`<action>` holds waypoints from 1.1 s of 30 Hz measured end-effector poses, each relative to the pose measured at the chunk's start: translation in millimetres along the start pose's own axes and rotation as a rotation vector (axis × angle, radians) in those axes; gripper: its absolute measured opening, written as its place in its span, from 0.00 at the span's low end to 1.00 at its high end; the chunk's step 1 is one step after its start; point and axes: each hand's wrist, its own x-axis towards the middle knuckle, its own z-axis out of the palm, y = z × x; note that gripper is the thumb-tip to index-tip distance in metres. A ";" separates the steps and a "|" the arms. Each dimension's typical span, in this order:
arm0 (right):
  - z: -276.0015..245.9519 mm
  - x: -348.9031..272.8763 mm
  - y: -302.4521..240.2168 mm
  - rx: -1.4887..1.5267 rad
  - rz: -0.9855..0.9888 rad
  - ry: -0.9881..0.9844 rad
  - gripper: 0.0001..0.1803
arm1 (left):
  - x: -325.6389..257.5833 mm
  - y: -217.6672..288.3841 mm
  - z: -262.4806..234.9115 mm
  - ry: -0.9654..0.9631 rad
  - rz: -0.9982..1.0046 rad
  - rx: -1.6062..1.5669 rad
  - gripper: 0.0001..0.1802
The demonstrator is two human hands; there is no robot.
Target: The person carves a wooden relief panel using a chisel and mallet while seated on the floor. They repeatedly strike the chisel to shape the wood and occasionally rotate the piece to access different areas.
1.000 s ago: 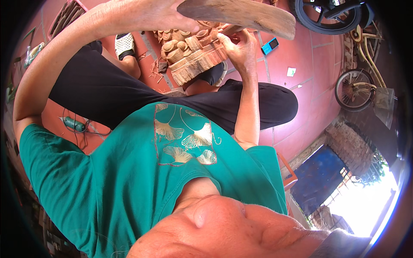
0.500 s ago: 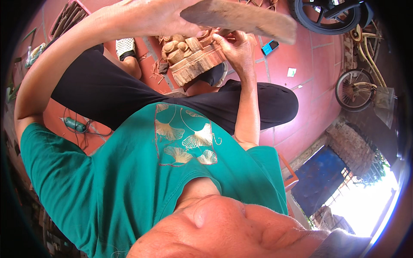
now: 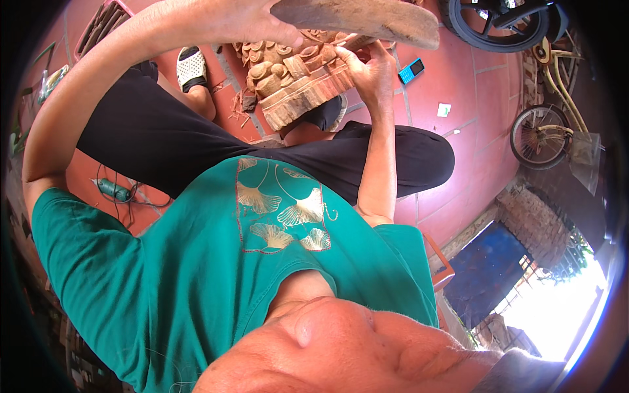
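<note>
My left hand [image 3: 259,25] is closed around one end of a flat, worn wooden mallet [image 3: 360,18], which reaches rightward above the work. Below it lies a carved wooden block [image 3: 304,92] with rounded relief shapes and a stepped base edge, set between my legs. My right hand [image 3: 377,75] is at the block's right side, thumb and fingers pinched on what looks like a chisel [image 3: 358,42]. Most of that tool is hidden behind the mallet and my fingers. The mallet hides the far part of the carving.
Wood shavings and a small dark block [image 3: 247,103] lie left of the carving. A blue phone [image 3: 411,71] and a white paper scrap [image 3: 444,109] are on the tiles to the right. Wheels stand farther right; a green corded tool [image 3: 113,190] lies at left.
The mallet and my left hand have shifted slightly up and to the left. My right hand has moved a little right and up along the carving, which stays in place.
</note>
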 end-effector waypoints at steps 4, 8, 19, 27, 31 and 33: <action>-0.4 -3.6 -6.4 0.046 0.042 -0.030 0.11 | 0.3 2.3 -4.1 0.032 0.023 -0.013 0.35; 5.0 -4.4 2.4 0.154 0.005 -0.064 0.11 | 0.5 3.0 -1.5 0.079 0.097 0.003 0.33; 10.3 -7.6 -2.2 -0.054 -0.109 -0.097 0.08 | 2.8 3.8 10.3 -0.078 0.109 0.033 0.30; 3.3 -4.9 -14.9 -0.055 -0.056 -0.073 0.08 | -12.4 21.7 -2.1 0.176 0.222 -0.104 0.30; 4.2 -2.8 -5.1 -0.092 -0.075 -0.071 0.11 | -2.2 16.7 -7.7 -0.043 0.043 -0.074 0.31; 3.6 -1.4 -6.2 -0.190 -0.073 -0.101 0.12 | 1.2 15.8 -9.6 -0.134 -0.028 -0.016 0.33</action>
